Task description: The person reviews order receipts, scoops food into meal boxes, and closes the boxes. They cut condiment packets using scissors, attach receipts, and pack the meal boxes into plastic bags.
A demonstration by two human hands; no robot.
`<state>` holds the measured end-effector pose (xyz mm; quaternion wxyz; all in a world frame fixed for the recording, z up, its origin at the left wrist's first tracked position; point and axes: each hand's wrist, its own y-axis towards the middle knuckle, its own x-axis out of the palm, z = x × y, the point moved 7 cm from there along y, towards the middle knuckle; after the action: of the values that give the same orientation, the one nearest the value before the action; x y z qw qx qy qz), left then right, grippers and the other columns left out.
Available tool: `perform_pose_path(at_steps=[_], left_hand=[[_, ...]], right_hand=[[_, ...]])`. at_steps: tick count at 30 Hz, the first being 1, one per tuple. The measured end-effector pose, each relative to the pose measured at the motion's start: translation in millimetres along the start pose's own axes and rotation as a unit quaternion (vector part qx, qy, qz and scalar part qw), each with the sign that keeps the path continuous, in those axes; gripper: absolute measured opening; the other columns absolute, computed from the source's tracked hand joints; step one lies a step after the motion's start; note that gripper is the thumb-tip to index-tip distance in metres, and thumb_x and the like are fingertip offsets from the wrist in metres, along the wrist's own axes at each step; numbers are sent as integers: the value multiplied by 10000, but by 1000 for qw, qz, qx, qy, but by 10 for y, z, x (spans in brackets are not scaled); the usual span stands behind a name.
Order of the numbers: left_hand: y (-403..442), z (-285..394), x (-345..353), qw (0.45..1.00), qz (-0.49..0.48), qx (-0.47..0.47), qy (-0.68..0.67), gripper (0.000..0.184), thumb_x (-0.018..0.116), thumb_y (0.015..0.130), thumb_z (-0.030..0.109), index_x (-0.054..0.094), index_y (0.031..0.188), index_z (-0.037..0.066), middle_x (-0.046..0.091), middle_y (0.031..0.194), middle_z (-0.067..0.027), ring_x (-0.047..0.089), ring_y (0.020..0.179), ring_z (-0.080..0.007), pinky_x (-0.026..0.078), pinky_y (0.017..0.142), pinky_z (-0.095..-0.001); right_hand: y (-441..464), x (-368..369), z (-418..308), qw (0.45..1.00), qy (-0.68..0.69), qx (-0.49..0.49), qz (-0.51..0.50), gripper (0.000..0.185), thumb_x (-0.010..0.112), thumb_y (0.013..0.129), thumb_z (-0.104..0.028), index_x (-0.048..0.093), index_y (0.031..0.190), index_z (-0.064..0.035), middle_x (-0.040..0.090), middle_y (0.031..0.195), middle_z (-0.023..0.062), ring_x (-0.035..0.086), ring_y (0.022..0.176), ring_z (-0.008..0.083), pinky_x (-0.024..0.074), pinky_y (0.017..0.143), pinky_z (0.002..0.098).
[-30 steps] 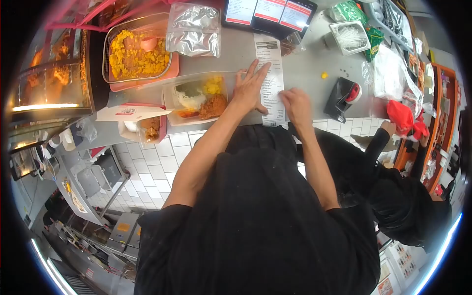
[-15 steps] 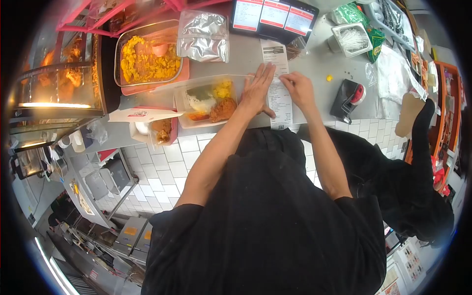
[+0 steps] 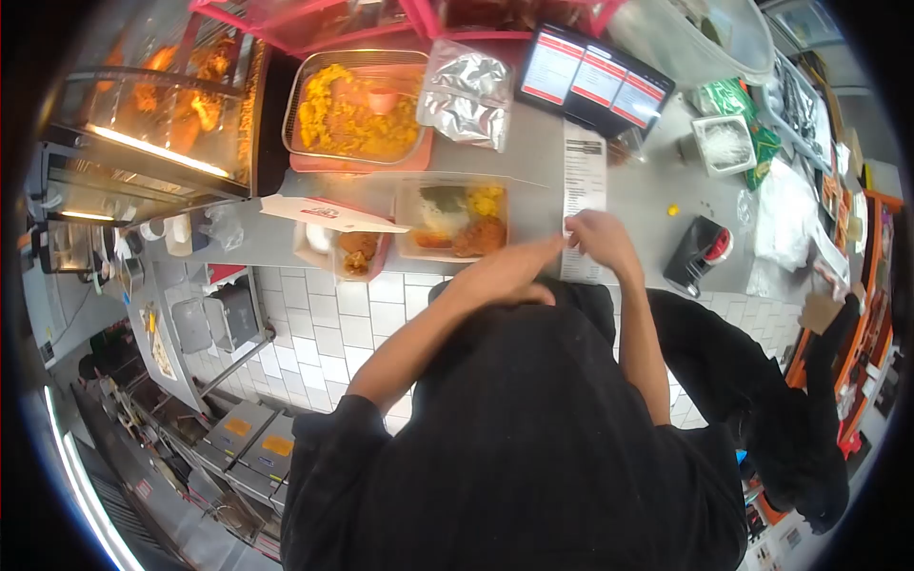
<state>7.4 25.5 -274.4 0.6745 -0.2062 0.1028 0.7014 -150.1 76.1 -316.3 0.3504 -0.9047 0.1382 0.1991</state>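
The long receipt lies lengthwise across the bench, from just below the tablet almost to the bench's near edge, and both hands are at it. The right hand is over the strip, fingers curled in and tips bunched toward the thumb; whether paper is caught between them I cannot tell. The left hand reaches in from the other side, low over the near edge, fingers extended and thumb apart; contact with the paper is hidden. Paper this thin probably handles best under light, even pressure: one hand steadying it flat, the other pinching close to an edge so that it neither creases nor slides off the near edge. The left wrist ought to keep clear of the open meal box just beside it, since a nudge might tip its thin raised lid. The receipt is smooth, white and narrow, with rows of dark print; the bench is flat, grey and dull-sheened. The box is shallow card around crusty fried chicken and soft yellow pieces. Toward the far edge, a silver pouch shows crinkled, glossy foil, and right of the receipt, near the near edge, sits a blocky black dispenser with a round red part.
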Motion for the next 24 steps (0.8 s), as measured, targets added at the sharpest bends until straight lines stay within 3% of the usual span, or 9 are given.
perform_pose_path(at_steps=[1,4,6,11,16,19,21,22,24], left_hand=[[-155,166,-94,999,-31,-13,-41,796,725,813,254,332,1459,4,427,1444,-228,436,1320,-366,361,1101,-411],[-555,189,-242,984,-103,-104,-98,679,671,858,188,375,1451,40,468,1423,-194,456,1299,-368,382,1077,-408],[-706,258,-430,991,-43,-86,-95,665,667,860,177,385,1448,51,490,1401,-198,468,1286,-371,386,1070,-406],[-932,389,-954,977,146,-123,-99,575,677,861,136,477,1394,55,546,1358,-163,545,1218,-310,426,1012,-357],[-730,614,-1435,916,399,1,45,448,705,855,159,579,1267,39,579,1290,-148,551,1186,-317,440,986,-371],[-538,719,-1581,890,435,33,132,377,682,871,170,601,1216,43,583,1262,-153,553,1181,-323,435,991,-394],[-465,582,-1617,889,451,-30,73,395,624,912,261,594,1248,54,577,1277,-167,557,1172,-332,422,1011,-393],[-470,556,-1576,890,449,-28,74,395,624,912,261,594,1248,54,577,1277,-167,557,1172,-332,422,1011,-393],[-263,226,-955,977,39,-156,142,478,540,951,377,558,1304,54,573,1271,-195,558,1158,-361,386,1036,-517]], right_hand=[[-53,202,-156,996,-32,4,-81,385,567,925,-344,689,926,21,697,767,172,687,730,306,524,703,406],[53,862,-296,994,-33,-57,-91,424,511,944,-383,670,975,10,689,788,204,677,763,368,524,725,462],[186,1146,-375,939,-250,-230,48,317,519,929,-261,627,1064,5,681,768,198,676,689,340,529,610,440],[82,609,-293,975,-194,-77,80,329,484,943,-272,627,1057,1,652,871,288,643,810,446,509,728,513],[76,194,-92,986,-92,-38,130,393,498,957,-352,645,1042,3,650,912,293,627,866,463,492,789,482],[169,51,76,982,-26,-37,184,400,529,960,-360,661,1044,8,685,936,233,663,860,385,501,778,412],[210,34,128,994,-7,-13,111,353,549,962,-319,666,1077,-6,710,957,170,679,850,270,506,769,359],[173,9,149,993,-6,-13,113,353,549,962,-319,666,1077,-6,710,957,170,679,850,270,506,769,359],[-223,-475,-147,927,73,-46,365,321,527,955,-287,666,1080,-27,688,1012,209,654,928,380,492,819,428]])
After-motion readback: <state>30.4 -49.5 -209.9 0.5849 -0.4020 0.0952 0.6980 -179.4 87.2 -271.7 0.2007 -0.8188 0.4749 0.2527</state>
